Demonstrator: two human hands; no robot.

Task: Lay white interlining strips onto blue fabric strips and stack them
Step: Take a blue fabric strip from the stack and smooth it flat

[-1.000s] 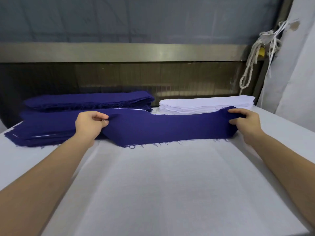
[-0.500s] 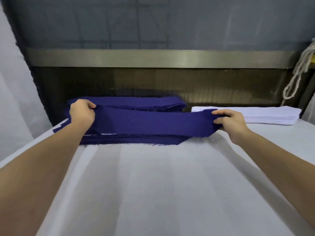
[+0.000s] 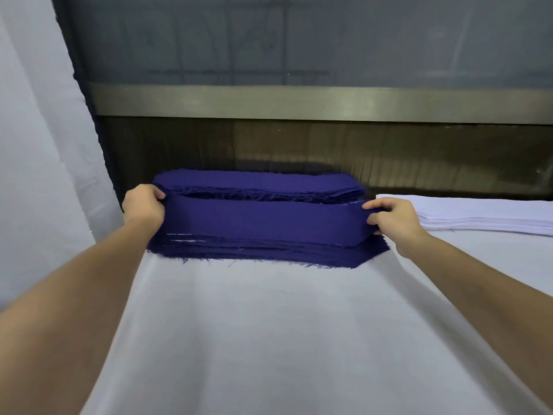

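A blue fabric strip (image 3: 263, 218) is stretched between my hands just above a near stack of blue strips (image 3: 269, 253) with thin white edges showing between its layers. My left hand (image 3: 143, 205) grips the strip's left end and my right hand (image 3: 395, 218) pinches its right end. A second stack of blue strips (image 3: 257, 182) lies behind. The pile of white interlining strips (image 3: 484, 215) sits to the right, just past my right hand.
A white cloth covers the table (image 3: 269, 339). A dark machine front with a metal bar (image 3: 299, 103) rises right behind the stacks. White fabric (image 3: 36, 175) hangs along the left side.
Both hands have carried the blue strip leftward and now hold it over the near blue stack. The camera has swung left, pushing the white pile toward the right edge.
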